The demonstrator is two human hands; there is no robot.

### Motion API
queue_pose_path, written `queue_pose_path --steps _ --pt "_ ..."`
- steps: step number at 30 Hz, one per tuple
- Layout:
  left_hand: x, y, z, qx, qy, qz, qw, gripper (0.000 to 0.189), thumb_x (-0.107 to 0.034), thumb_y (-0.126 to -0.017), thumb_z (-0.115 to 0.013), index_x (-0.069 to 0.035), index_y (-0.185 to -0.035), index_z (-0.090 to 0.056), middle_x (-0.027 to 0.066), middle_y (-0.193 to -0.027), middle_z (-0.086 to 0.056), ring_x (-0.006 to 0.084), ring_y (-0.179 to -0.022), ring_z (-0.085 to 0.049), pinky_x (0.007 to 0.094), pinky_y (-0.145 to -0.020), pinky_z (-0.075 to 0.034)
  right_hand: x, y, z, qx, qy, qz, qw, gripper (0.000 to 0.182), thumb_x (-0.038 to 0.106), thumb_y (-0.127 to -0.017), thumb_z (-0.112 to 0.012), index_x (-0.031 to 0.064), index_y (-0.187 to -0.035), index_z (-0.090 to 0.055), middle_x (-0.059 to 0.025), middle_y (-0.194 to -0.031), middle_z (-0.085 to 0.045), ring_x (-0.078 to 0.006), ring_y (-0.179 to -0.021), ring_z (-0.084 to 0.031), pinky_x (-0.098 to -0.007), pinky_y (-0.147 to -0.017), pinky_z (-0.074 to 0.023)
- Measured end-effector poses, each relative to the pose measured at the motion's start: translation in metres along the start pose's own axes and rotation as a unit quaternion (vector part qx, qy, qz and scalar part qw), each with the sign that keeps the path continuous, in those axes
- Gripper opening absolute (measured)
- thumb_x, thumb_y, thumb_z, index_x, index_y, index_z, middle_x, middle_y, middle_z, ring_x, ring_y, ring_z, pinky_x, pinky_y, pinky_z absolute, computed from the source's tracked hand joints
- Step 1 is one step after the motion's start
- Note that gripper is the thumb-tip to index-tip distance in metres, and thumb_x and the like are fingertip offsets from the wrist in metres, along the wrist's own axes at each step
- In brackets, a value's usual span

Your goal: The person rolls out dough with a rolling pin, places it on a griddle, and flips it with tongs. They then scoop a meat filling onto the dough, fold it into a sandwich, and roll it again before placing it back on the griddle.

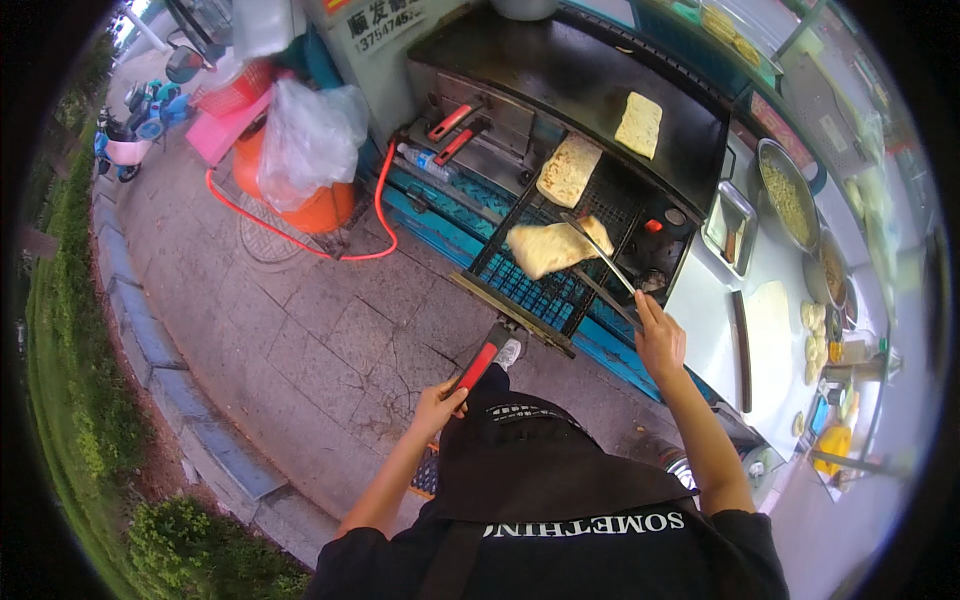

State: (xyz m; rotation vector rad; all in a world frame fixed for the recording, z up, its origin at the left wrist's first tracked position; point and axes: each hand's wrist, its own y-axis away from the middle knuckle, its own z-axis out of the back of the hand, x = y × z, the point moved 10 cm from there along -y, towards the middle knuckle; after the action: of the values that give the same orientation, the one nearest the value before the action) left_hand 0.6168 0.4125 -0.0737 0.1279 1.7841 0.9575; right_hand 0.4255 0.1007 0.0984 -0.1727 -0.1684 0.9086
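My left hand point(442, 409) grips the red and black handle point(480, 366) of a wire grill rack point(525, 289), which is pulled out from under a flat griddle point(540, 75). In my right hand point(660, 337) are metal tongs point(611, 262), their tips at a folded, pale flatbread point(551, 247) over the rack. That flatbread is slightly blurred, and whether it touches the wires I cannot tell. Farther back on the rack lies a browned flatbread point(568, 171). Another flatbread point(639, 125) rests on the griddle near its right end.
On the right, a white worktop point(697, 300) bears a steel tray point(729, 229), bowls of filling point(786, 193), a dark rolling pin point(741, 351), rolled dough point(771, 337) and dough pieces point(814, 345). Two more handles point(455, 120) stick out at left. An orange bucket point(319, 206) and red hose point(300, 244) occupy the pavement.
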Motion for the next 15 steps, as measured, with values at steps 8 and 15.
queue_pose_path --steps 8,15 --pt "0.004 -0.004 0.001 0.004 -0.004 -0.013 1.000 0.030 -0.019 -0.093 -0.059 0.002 -0.114 -0.061 0.0018 -0.072 -0.060 0.0076 -0.064 -0.056 0.0222 -0.058 -0.048 -0.021 -0.013 0.013 0.097 0.135 0.094 0.982 0.056 0.004 -0.077 -0.056 0.0060 -0.132 -0.047 -0.0071 -0.118 -0.060 -0.0227 -0.076 -0.062 -0.0359 -0.063 -0.0526" --pt "0.013 -0.013 0.002 -0.001 0.005 -0.035 0.999 0.032 -0.019 -0.092 -0.060 0.000 -0.118 -0.061 0.0017 -0.071 -0.060 0.0081 -0.063 -0.056 0.0224 -0.057 -0.048 0.017 -0.121 0.041 0.194 0.199 0.264 0.924 0.053 0.007 -0.079 -0.058 0.0037 -0.131 -0.048 -0.0099 -0.088 -0.062 -0.0272 -0.071 -0.063 -0.0384 -0.059 -0.0482"
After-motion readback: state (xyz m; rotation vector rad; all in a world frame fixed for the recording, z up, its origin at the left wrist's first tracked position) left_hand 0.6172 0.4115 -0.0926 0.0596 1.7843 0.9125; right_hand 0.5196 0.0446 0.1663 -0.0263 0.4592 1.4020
